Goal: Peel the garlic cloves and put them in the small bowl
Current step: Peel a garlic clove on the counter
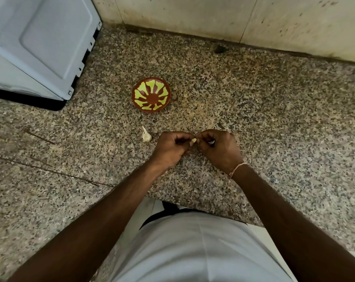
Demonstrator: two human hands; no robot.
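Speckled granite counter [253, 110] below stained wall [192, 15]; both hands' fingers [184, 137] pinching one garlic clove [193, 141].

Home kitchen from where I sit, speckled granite table [253, 110] filling the frame, stained pale tiled wall [192, 15] along the top, grey appliance casing [40, 41] in the upper left, painted small bowl [151, 95] and garlic bulb [146, 136] near centre
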